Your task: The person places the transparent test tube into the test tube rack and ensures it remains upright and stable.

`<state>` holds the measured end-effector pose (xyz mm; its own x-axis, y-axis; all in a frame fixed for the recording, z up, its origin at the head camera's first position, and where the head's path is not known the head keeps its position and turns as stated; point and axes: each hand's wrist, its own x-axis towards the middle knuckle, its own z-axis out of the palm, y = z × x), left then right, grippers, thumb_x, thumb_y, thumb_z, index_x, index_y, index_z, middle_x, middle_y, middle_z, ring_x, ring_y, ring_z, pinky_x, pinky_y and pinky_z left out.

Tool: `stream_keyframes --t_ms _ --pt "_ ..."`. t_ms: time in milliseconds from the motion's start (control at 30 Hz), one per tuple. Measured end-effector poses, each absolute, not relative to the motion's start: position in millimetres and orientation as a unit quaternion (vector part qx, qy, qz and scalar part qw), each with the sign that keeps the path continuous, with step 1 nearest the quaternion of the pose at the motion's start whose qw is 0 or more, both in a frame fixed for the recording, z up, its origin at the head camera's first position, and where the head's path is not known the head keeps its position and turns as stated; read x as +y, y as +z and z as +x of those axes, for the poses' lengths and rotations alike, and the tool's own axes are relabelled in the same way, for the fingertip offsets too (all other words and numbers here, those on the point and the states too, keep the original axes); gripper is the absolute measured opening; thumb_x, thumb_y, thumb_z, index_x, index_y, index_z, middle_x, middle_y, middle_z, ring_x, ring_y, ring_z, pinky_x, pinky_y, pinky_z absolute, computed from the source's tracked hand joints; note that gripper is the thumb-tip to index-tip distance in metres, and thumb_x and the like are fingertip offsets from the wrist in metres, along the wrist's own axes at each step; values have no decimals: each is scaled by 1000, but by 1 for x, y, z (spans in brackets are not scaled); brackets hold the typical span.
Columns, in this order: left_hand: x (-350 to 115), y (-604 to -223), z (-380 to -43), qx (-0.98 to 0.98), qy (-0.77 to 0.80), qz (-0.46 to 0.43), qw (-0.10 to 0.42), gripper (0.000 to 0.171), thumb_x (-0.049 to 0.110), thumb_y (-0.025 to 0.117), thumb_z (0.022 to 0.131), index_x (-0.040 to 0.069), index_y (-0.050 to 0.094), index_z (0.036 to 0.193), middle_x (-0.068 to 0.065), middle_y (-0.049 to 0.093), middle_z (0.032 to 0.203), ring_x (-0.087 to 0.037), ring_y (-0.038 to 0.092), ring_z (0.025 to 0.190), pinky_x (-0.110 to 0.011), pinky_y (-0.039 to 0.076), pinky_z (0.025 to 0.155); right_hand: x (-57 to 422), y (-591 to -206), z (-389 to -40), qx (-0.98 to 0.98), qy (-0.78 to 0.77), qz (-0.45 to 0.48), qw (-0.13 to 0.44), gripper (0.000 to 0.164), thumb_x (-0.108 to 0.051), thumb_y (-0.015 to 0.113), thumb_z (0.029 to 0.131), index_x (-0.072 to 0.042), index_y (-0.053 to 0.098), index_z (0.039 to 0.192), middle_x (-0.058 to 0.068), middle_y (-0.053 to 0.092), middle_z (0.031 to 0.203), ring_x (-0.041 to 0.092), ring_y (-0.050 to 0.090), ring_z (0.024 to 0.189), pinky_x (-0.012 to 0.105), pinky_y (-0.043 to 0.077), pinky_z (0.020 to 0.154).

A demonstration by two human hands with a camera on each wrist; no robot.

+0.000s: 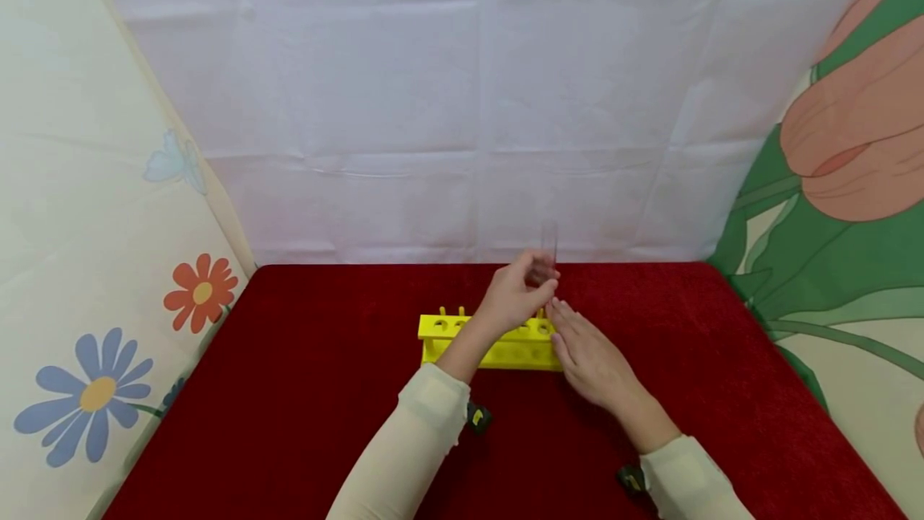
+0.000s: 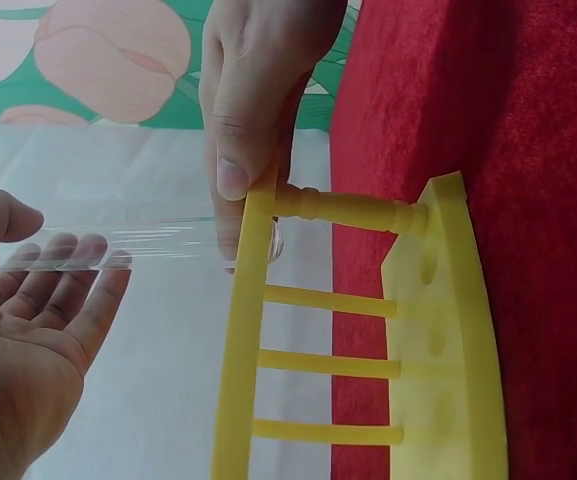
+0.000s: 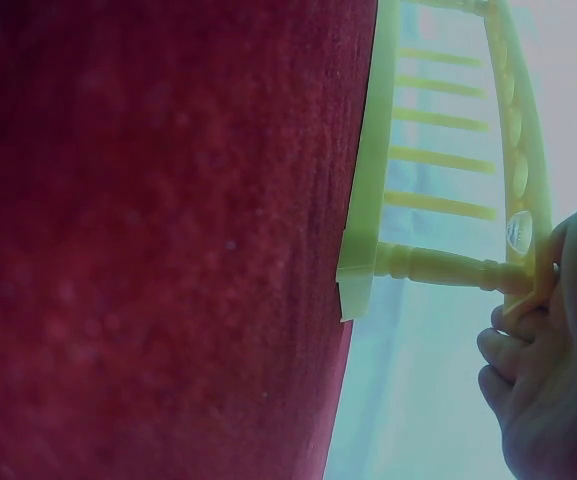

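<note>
A clear test tube (image 1: 550,239) stands upright in my left hand (image 1: 512,295), held between thumb and fingers. Its rounded bottom pokes just through the end hole of a yellow test tube rack (image 1: 520,355), as the left wrist view shows. My right hand (image 1: 595,363) grips the right end of the rack's top plate, thumb on its upper face. From the right wrist view, the tube's bottom (image 3: 519,232) shows in the hole beside the right fingers (image 3: 508,355). The left forearm covers part of the rack in the head view.
A red cloth (image 1: 303,392) covers the table under the rack. Yellow pegs (image 1: 443,311) rise along the rack's back. Behind stands a creased white sheet (image 1: 375,103), with flower-printed panels (image 1: 94,263) at both sides. Small dark devices (image 1: 478,417) sit at both wrists.
</note>
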<state>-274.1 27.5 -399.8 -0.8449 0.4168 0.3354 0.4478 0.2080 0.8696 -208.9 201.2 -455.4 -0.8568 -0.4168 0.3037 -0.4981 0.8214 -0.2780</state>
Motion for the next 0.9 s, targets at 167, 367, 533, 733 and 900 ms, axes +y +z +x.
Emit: stream_keyframes --t_ms 167,367,533,733,900 --pt "28 -401 -275 -777 -562 -283 12 28 16 64 100 12 59 127 1 67 114 -5 62 100 -19 55 82 201 -455 -209 -948 178 238 115 47 -14 41 109 10 40 149 25 40 155 38 36 146 55 31 118" --pt "30 -404 -275 -774 -561 -293 15 26 13 65 99 10 59 124 -1 68 114 -5 63 101 -18 54 86 201 -455 -208 -949 179 234 109 46 -15 40 109 10 41 148 25 39 156 38 36 146 55 30 118" --pt "32 -407 -275 -779 -558 -285 11 26 12 66 99 9 60 124 0 68 113 -4 62 101 -17 53 86 202 -454 -208 -950 181 231 105 47 -15 40 109 8 39 150 24 37 157 38 35 147 56 30 118" --pt "33 -408 -273 -779 -558 -286 3 25 12 65 99 9 60 123 0 67 112 -5 62 101 -18 53 87 202 -454 -207 -953 178 226 98 47 -16 39 109 9 40 149 25 37 157 38 34 147 55 29 119" --pt "31 -409 -269 -781 -557 -281 -7 26 14 65 99 10 60 124 2 66 113 -4 61 102 -18 53 88 201 -453 -206 -954 180 223 92 48 -17 40 109 9 39 150 24 36 158 38 33 148 55 28 119"
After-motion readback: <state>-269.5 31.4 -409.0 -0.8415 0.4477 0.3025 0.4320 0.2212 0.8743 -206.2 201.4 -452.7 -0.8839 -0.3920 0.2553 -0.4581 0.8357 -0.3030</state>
